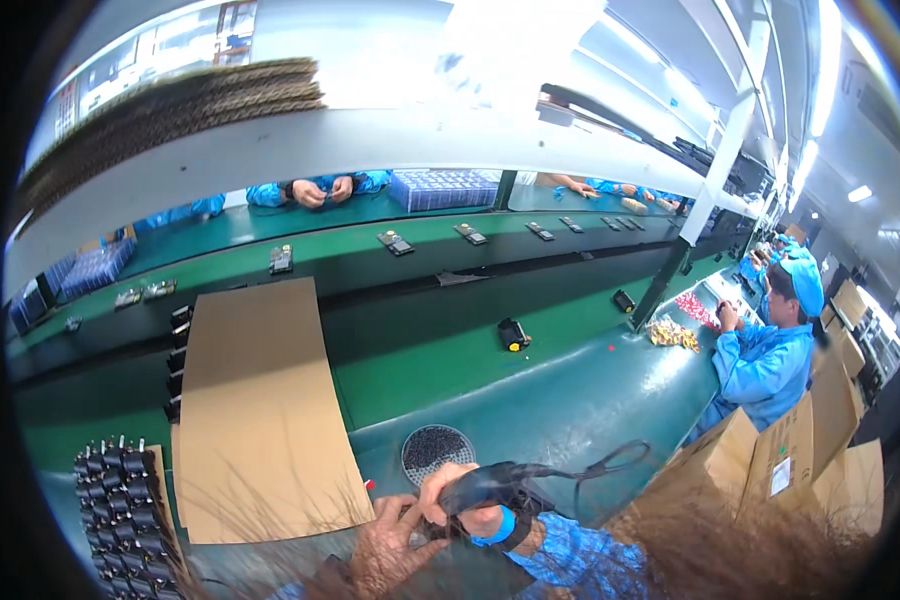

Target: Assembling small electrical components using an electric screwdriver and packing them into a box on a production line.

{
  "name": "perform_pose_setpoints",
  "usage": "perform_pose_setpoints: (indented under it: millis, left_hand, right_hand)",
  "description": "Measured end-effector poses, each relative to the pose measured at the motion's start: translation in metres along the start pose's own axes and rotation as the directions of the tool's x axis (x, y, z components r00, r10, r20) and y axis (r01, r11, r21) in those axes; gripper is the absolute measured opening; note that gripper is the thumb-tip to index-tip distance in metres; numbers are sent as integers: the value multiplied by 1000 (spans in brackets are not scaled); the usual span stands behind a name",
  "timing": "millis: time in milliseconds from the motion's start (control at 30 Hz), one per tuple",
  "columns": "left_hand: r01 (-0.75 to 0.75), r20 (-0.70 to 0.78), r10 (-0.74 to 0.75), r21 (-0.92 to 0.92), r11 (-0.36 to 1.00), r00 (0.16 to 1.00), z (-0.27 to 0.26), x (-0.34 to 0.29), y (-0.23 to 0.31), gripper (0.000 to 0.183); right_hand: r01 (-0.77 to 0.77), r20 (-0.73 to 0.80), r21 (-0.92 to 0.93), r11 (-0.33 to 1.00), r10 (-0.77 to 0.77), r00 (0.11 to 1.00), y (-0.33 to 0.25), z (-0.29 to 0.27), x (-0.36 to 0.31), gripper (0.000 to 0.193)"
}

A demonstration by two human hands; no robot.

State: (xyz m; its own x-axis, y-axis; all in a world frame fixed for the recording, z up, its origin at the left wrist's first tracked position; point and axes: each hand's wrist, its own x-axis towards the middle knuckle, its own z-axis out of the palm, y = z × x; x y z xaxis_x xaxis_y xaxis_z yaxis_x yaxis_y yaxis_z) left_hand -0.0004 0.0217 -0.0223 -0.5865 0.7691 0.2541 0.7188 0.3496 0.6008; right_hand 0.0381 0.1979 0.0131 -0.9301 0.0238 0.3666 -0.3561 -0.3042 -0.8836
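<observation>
My right hand, with a blue band at the wrist, is closed round a black corded tool that looks like an electric screwdriver. A dark cable loops off it to the right. My left hand meets the right one at the lower edge, its fingers bent and pressed in. Whatever lies between the hands is hidden by the fingers and by blurred hair across the view. Just beyond them sits a round dish of small black parts. A flat brown cardboard sheet lies to the left.
Rows of black cylindrical parts stand at the lower left. A green conveyor belt carries a black and yellow unit and several circuit boards. A shelf post rises at right. A co-worker and open cartons are farther right.
</observation>
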Motion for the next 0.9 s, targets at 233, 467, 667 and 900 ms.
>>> perform_pose_setpoints:
  millis: [233,467,667,900]
  left_hand:
    - [-35,-74,24,-140,990,997,-13,-1,17,60]
    - [-122,-42,149,379,917,988,-94,-45,41,62]
    - [191,39,-217,339,921,975,-77,-69,54,61]
    - [305,175,-360,275,912,917,-63,-82,73,61]
  right_hand:
    - [417,-269,174,892,-364,892,-45,-48,6,85]
    - [318,-380,-42,947,-309,872,-47,-116,-21,81]
    - [267,-384,-43,963,-263,885,-40,-116,-36,81]
    - [221,-406,31,975,-190,894,-20,-105,-31,81]
